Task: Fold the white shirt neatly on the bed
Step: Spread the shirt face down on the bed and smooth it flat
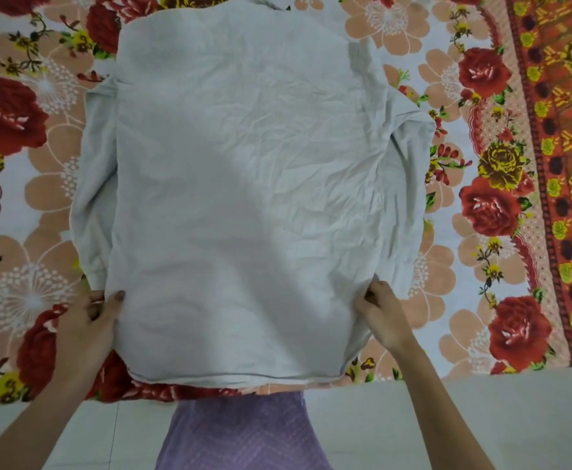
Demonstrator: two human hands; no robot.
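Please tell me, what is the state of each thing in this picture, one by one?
white shirt: spread flat, wrinkled.
left hand: grips the shirt's left edge near the hem.
right hand: grips the shirt's right edge near the hem.
floral bedspread: lies flat under the shirt.

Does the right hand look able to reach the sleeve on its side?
Probably yes: the sleeve lies uncovered just beyond the right hand, though that hand now pinches the shirt edge and must let go.

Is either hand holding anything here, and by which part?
Both hold the white shirt: the left hand grips its left side edge just above the hem, the right hand its right side edge there.
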